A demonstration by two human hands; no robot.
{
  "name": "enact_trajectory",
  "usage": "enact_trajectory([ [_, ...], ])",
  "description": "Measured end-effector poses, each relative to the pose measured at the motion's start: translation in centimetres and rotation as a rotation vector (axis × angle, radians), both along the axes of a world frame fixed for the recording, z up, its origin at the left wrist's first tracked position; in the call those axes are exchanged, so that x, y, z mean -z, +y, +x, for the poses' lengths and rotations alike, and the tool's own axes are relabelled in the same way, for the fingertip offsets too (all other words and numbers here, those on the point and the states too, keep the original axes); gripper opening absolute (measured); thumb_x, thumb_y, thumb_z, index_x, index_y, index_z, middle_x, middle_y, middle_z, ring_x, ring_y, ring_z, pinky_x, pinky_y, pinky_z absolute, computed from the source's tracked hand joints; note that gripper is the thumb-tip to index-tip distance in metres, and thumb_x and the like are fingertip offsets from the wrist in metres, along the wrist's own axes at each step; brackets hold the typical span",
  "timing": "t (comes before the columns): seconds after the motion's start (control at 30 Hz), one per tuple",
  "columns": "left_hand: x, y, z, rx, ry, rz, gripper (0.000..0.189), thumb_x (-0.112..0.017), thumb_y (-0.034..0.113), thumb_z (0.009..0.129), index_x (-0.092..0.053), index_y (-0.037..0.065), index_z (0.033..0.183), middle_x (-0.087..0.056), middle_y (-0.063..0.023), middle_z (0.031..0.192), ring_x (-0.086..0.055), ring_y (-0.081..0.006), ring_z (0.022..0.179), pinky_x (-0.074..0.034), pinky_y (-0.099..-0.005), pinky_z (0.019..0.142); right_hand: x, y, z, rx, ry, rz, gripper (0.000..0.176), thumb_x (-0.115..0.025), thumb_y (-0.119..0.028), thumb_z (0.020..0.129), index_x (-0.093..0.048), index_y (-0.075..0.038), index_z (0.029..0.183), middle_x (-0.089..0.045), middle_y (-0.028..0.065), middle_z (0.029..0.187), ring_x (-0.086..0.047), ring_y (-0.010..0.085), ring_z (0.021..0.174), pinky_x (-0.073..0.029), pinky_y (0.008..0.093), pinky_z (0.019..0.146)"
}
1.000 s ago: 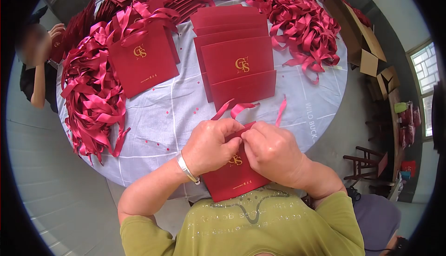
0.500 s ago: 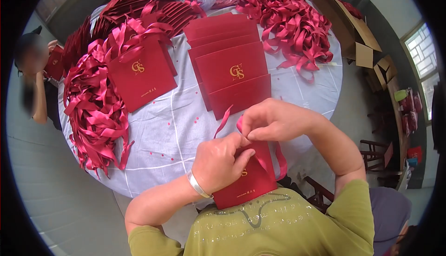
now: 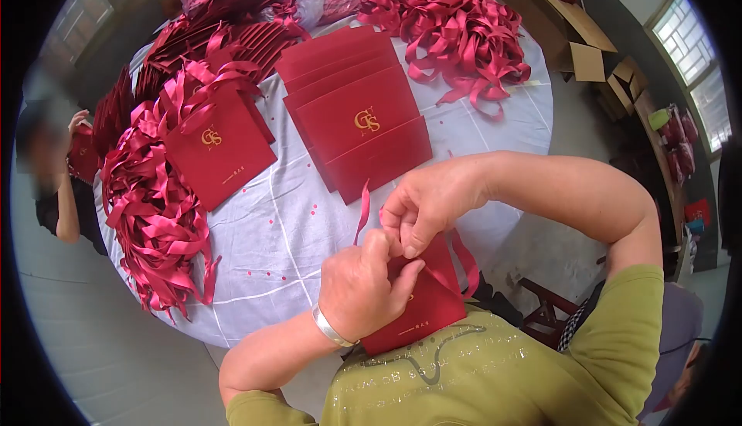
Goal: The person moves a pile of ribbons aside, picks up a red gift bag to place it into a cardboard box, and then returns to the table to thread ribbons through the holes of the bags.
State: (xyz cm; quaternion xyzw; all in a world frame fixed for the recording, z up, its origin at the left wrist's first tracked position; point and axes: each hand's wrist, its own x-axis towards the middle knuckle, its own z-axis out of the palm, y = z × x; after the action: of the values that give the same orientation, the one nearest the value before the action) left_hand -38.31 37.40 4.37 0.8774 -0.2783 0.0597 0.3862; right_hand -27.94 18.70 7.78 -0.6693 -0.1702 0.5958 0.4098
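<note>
A red paper gift bag point(image 3: 421, 323) with gold lettering rests against my body at the table's near edge. My left hand point(image 3: 358, 293), with a silver bangle on its wrist, is closed in a pinch over the bag's upper part. A free end of pink ribbon point(image 3: 364, 213) sticks up beside it. Fingertips of my right hand point(image 3: 434, 203) meet those of the left, also pinching the ribbon. A ribbon loop point(image 3: 465, 265) hangs at the bag's right side. The exact spot where the fingers grip is partly hidden.
Overlapping red bags point(image 3: 363, 117) lie ahead on the white tablecloth point(image 3: 267, 252). Ribbon-handled bags point(image 3: 220, 148) are heaped left, loose ribbons point(image 3: 456, 32) far right. Another person point(image 3: 58, 171) holds a red bag at left. Cardboard boxes point(image 3: 587, 63) and a chair point(image 3: 545, 310) stand right.
My right hand has come down and slightly left, its fingertips now closer against the left hand's. My right elbow has swung outward. The view has shifted slightly.
</note>
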Motion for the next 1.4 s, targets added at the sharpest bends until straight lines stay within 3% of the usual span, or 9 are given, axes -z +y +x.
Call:
enact_trajectory([
  [0.23, 1.0, -0.6, -0.4, 0.091, -0.061, -0.145, 0.037, -0.084, 0.01, 0.07, -0.05, 0.004, 0.084, -0.059, -0.0083, 0.07, -0.061, -0.0206, 0.054, -0.048, -0.0286, 0.049, 1.9, -1.9, -1.5, 0.131, 0.176, 0.085, 0.022, -0.07, -0.011, 0.084, -0.062, -0.003, 0.104, -0.064, -0.002, 0.08, -0.048, 0.0053, 0.058, -0.036, 0.022, 0.051],
  [0.37, 1.3, -1.0, -0.5, 0.119, -0.069, -0.145, 0.034, -0.083, 0.009, 0.072, -0.052, 0.003, 0.086, -0.061, -0.0077, 0.068, -0.061, -0.0193, 0.053, -0.048, -0.0288, 0.049, 2.3, -2.1, -2.6, 0.191, 0.178, 0.072, 0.022, -0.07, -0.006, 0.082, -0.062, -0.003, 0.102, -0.063, -0.002, 0.078, -0.051, 0.0054, 0.06, -0.036, 0.0213, 0.051],
  [0.57, 1.3, -0.9, -0.2, 0.108, 0.196, -0.152, 0.023, -0.075, 0.006, 0.08, -0.055, 0.002, 0.092, -0.064, -0.0075, 0.061, -0.059, -0.014, 0.05, -0.045, -0.0261, 0.051, 1.8, -2.1, -4.1, 0.55, -0.437, 0.185, 0.015, -0.068, 0.0, 0.082, -0.057, -0.004, 0.091, -0.065, 0.0027, 0.08, -0.059, 0.0066, 0.067, -0.044, 0.0216, 0.054],
  [0.63, 1.6, -1.0, -0.2, 0.108, 0.225, -0.138, 0.022, -0.074, 0.006, 0.081, -0.056, 0.002, 0.093, -0.064, -0.0074, 0.06, -0.057, -0.012, 0.05, -0.044, -0.0255, 0.051, 2.1, -2.2, -3.6, 0.604, -0.475, 0.153, 0.014, -0.066, 0.001, 0.083, -0.055, -0.003, 0.089, -0.065, 0.0037, 0.079, -0.059, 0.0071, 0.069, -0.049, 0.0236, 0.059],
  [0.7, 2.1, -1.1, -0.2, 0.106, 0.256, -0.123, 0.021, -0.072, 0.006, 0.082, -0.056, 0.001, 0.094, -0.063, -0.0073, 0.059, -0.055, -0.0101, 0.05, -0.043, -0.025, 0.051, 4.6, -2.6, -2.7, 0.661, -0.853, 0.22, 0.012, -0.065, 0.001, 0.084, -0.055, -0.003, 0.088, -0.065, 0.0036, 0.079, -0.06, 0.008, 0.072, -0.05, 0.0247, 0.064],
  [0.77, 2.5, -1.2, -0.2, 0.097, 0.301, -0.149, 0.02, -0.072, 0.006, 0.083, -0.057, 0.001, 0.094, -0.061, -0.0074, 0.058, -0.052, -0.008, 0.05, -0.042, -0.026, 0.051, 5.0, -2.6, -2.4, 0.734, -0.799, 0.233, 0.011, -0.065, 0.001, 0.084, -0.055, -0.003, 0.087, -0.064, 0.0032, 0.079, -0.061, 0.0082, 0.076, -0.051, 0.0265, 0.069],
  [0.93, 2.3, -1.2, -0.3, 0.097, 0.311, -0.099, 0.02, -0.073, 0.007, 0.083, -0.058, 0.001, 0.094, -0.059, -0.008, 0.057, -0.052, -0.0106, 0.049, -0.042, -0.027, 0.051, 6.5, -1.9, -2.3, 0.714, -1.176, 0.128, 0.01, -0.067, -0.002, 0.084, -0.057, -0.001, 0.086, -0.066, 0.007, 0.076, -0.063, 0.0117, 0.071, -0.051, 0.0282, 0.066],
  [1.3, 2.0, -1.2, -0.3, 0.089, 0.324, -0.061, 0.018, -0.073, 0.01, 0.084, -0.063, 0.002, 0.096, -0.062, -0.0081, 0.061, -0.054, -0.0119, 0.051, -0.044, -0.0271, 0.053, 4.9, -4.0, -4.1, 0.894, -1.374, 0.198, 0.013, -0.071, -0.01, 0.083, -0.065, 0.0, 0.089, -0.066, 0.0106, 0.073, -0.064, 0.0184, 0.064, -0.052, 0.0312, 0.061],
  [1.4, 2.4, -1.0, -0.1, 0.092, 0.405, -0.092, 0.017, -0.072, 0.01, 0.085, -0.064, 0.001, 0.097, -0.066, -0.0083, 0.064, -0.057, -0.0111, 0.053, -0.046, -0.0266, 0.053, 4.7, -6.2, -5.5, 0.893, -1.076, 0.064, 0.012, -0.071, -0.011, 0.082, -0.069, 0.0, 0.086, -0.069, 0.0098, 0.078, -0.064, 0.0132, 0.066, -0.051, 0.0282, 0.06],
])
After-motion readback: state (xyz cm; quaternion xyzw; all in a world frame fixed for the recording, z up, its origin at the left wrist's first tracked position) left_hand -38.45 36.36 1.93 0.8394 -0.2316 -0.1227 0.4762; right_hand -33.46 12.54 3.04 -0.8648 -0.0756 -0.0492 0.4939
